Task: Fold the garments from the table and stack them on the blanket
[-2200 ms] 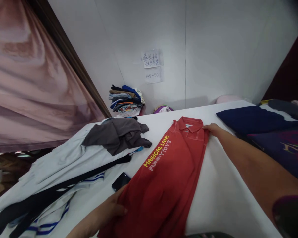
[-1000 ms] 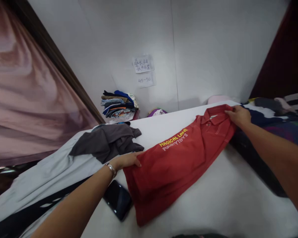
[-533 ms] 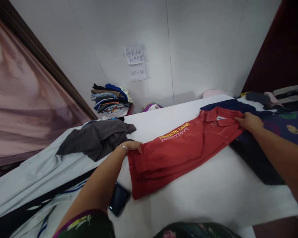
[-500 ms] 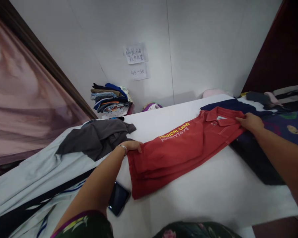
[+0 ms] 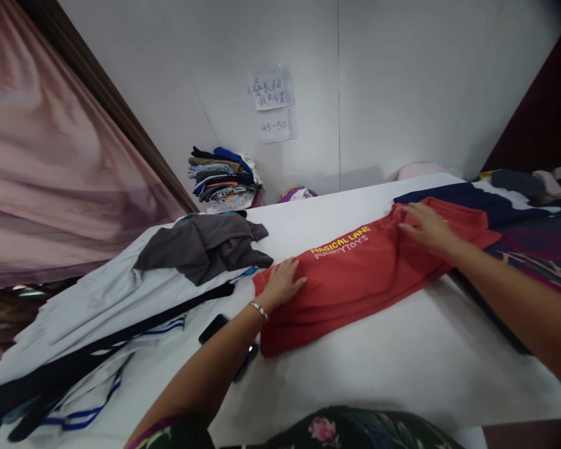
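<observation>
A red collared shirt (image 5: 346, 293) with yellow and white lettering lies folded lengthwise on the white table (image 5: 378, 374). My left hand (image 5: 283, 284), with a bracelet at the wrist, rests on its hem end with fingers spread. Over the collar end is my right hand (image 5: 427, 231), fingers stretched out and flat on or just above the cloth; the hand and forearm hide part of the collar. Beneath my left forearm a dark phone (image 5: 214, 327) lies partly covered.
Left on the table are a dark grey garment (image 5: 201, 243) and white garments (image 5: 98, 305) with dark strips. A folded clothes stack (image 5: 224, 178) stands by the wall. Navy clothing (image 5: 472, 202) lies at the right. Handwritten paper notes (image 5: 272, 90) hang on the wall.
My right hand has let go of the collar's far corner and moved left across the shirt. My left hand has opened out flat over the hem end. The view has shifted slightly.
</observation>
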A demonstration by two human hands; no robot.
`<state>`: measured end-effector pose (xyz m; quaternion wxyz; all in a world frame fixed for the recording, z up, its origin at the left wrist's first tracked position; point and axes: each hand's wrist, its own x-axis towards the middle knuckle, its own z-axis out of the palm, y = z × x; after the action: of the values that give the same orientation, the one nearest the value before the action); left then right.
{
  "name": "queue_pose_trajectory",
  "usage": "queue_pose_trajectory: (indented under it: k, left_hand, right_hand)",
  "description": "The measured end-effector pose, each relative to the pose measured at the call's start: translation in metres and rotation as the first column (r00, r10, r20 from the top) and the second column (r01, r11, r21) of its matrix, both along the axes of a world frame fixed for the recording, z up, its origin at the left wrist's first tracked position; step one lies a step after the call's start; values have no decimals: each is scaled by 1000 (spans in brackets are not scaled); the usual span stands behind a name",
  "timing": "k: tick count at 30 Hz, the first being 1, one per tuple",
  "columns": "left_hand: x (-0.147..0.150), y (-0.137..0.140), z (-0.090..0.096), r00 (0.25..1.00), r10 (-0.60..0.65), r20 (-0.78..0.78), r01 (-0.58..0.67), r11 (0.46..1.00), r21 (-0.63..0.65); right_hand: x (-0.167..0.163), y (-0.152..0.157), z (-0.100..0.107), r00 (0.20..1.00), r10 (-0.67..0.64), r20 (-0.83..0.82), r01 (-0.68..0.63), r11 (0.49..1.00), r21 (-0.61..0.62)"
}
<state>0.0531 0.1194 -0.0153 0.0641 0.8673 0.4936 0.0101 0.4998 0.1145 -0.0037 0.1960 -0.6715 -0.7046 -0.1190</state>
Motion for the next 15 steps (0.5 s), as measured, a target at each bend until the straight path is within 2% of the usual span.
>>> queue_pose_trajectory:
  k: [2,4,6,7,10,15]
  left_hand:
    - [5,-12,-11,999,-6,-51,6,1000,5]
    - [7,-18,-17,997,-7,-81,9,1000,27]
    - [6,-20,-19,995,-10,-94,14,999,48]
    - [5,-19,-20,995,-11,-99,17,998,58]
    - [2,-18,-21,994,-18,-111,27,996,80]
    - [3,-19,-23,992,-17,-125,31,994,104]
  right_hand:
    - [-36,7,-11,997,74,-15,-75,994,-85]
    - [-60,8,-27,1000,-5,-23,-3,945,-326]
    - [-70,4,-42,996,-80,-25,58,880,-471]
    - [-71,2,-49,994,-101,-29,74,864,-497]
    - [-67,-3,-59,992,-111,-53,72,873,-483]
    - [-50,20,-47,981,-141,-131,67,889,-453]
